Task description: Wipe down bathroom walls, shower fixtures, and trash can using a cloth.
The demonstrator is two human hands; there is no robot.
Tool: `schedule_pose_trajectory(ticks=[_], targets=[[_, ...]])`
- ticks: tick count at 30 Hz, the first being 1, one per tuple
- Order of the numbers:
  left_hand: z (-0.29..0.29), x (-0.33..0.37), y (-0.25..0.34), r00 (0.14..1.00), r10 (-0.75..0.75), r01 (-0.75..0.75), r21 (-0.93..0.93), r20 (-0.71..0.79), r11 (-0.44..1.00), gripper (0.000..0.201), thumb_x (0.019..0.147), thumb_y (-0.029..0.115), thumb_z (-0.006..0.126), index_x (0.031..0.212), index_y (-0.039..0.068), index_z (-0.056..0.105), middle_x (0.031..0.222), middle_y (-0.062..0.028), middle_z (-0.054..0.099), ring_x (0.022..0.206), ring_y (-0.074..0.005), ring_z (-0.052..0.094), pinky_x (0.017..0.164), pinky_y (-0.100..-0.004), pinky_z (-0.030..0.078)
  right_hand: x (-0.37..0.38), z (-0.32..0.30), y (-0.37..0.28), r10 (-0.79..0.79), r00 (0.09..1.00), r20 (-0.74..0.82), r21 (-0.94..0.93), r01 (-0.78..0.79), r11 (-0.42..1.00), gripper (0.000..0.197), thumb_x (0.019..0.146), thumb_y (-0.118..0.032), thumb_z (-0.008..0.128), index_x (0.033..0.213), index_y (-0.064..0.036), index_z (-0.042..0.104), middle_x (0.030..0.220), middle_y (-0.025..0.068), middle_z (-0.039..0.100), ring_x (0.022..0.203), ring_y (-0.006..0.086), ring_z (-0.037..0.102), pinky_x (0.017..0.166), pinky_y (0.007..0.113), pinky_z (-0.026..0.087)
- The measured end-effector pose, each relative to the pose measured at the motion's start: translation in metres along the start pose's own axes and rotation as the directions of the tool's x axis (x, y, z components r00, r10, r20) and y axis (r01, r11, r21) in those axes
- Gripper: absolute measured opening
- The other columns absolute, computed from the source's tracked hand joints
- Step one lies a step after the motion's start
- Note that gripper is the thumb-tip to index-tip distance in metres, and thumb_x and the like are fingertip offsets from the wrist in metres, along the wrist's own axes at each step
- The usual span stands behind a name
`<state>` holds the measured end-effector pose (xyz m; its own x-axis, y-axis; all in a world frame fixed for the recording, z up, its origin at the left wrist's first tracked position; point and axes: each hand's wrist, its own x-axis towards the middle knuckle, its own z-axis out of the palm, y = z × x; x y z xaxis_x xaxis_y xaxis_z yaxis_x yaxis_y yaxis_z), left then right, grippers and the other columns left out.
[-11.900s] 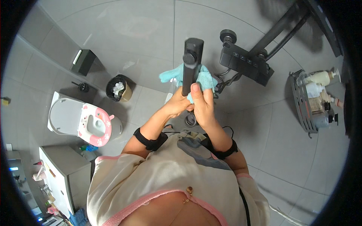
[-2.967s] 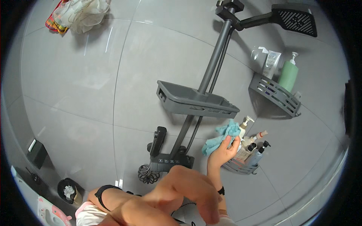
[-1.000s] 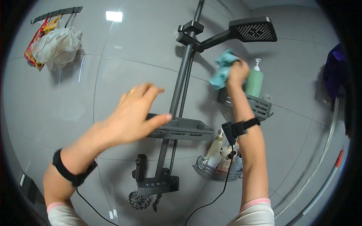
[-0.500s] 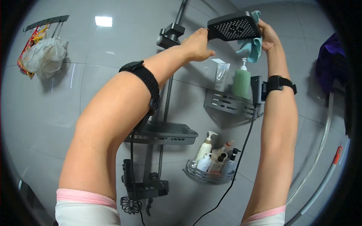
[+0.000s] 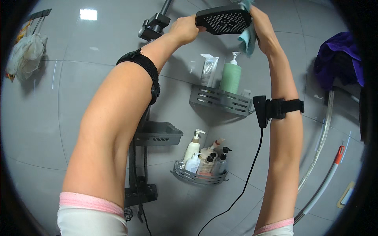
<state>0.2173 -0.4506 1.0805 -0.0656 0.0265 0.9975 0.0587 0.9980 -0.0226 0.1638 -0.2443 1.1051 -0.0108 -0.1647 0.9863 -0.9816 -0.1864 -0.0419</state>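
A black handheld shower head [image 5: 223, 20] is raised at the top of the view, its dotted spray face turned toward me. My left hand [image 5: 185, 30] is closed round its handle end, thumb below. At the opposite end, my right hand [image 5: 263, 28] presses a teal cloth [image 5: 247, 39] against the edge of the head. Part of the cloth hangs below, and some of my right fingers are hidden behind it. Close to my left hand is the black bracket [image 5: 154, 26] on the shower rail.
Below, a grey corner shelf [image 5: 222, 100] carries a green pump bottle [image 5: 230, 78] and a white tube [image 5: 209, 71]. A lower shelf [image 5: 201, 178] holds several bottles. Left of it is a grey tray [image 5: 159, 134]. A purple cloth [image 5: 334, 59] hangs right; a white bath puff [image 5: 28, 55] hangs left.
The view has shifted, so the shelves sit further left. My left fingers have closed round the shower head's handle. My right hand and the cloth stay at its far edge.
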Motion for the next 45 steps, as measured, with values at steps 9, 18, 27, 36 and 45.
schedule_pose_trajectory(ticks=[9,18,27,36,45], targets=[[-0.002,-0.01,0.007,0.997,-0.014,0.022,0.103,-0.075,0.994,0.03,0.08,0.027,0.057,0.102,0.006,0.055,0.089,-0.0175,0.062,0.087,-0.034,0.058,0.076,-0.0425,0.045,0.035,0.01,-0.059,0.382,0.895,0.231,-0.442,-0.253,0.86,0.028,0.083,-0.026,0.041,0.083,-0.003,0.058,0.073,0.004,0.055,0.067,0.014,0.05,0.062,0.03,0.04],[-0.006,-0.01,-0.007,0.991,0.133,-0.132,0.175,0.006,0.976,0.033,0.075,0.026,0.061,0.1,0.006,0.055,0.089,-0.0169,0.061,0.086,-0.0341,0.058,0.076,-0.0429,0.046,0.027,0.079,-0.125,0.414,0.723,0.553,-0.825,0.544,0.151,0.036,0.08,-0.024,0.043,0.103,0.0002,0.057,0.099,0.0126,0.06,0.089,0.0245,0.056,0.078,0.036,0.042],[0.0,-0.012,-0.012,0.981,0.189,-0.171,0.241,-0.054,0.955,0.025,0.075,0.015,0.06,0.098,0.006,0.054,0.088,-0.0161,0.061,0.086,-0.0323,0.058,0.074,-0.0415,0.046,0.032,0.021,-0.089,0.34,0.875,0.345,-0.91,0.223,0.35,0.038,0.084,-0.026,0.038,0.1,0.0033,0.057,0.097,0.0165,0.058,0.086,0.0235,0.054,0.077,0.037,0.04],[-0.004,-0.008,-0.013,0.981,0.184,-0.163,0.247,-0.062,0.955,0.024,0.075,0.016,0.06,0.097,0.007,0.055,0.088,-0.0162,0.061,0.085,-0.0327,0.059,0.073,-0.0411,0.047,0.013,0.061,-0.112,0.172,0.9,0.401,-0.88,0.325,0.348,0.027,0.079,-0.015,0.046,0.088,0.0043,0.062,0.093,0.0186,0.061,0.088,0.028,0.058,0.072,0.038,0.045],[-0.002,-0.016,-0.008,0.969,0.226,-0.196,0.241,-0.103,0.951,0.023,0.076,0.018,0.06,0.097,0.009,0.056,0.082,-0.0155,0.062,0.081,-0.0324,0.059,0.07,-0.0435,0.047,0.024,0.055,-0.081,0.182,0.905,0.384,-0.92,0.358,0.158,0.03,0.08,-0.019,0.044,0.091,0.0013,0.062,0.092,0.0201,0.061,0.087,0.0293,0.06,0.073,0.038,0.046]])
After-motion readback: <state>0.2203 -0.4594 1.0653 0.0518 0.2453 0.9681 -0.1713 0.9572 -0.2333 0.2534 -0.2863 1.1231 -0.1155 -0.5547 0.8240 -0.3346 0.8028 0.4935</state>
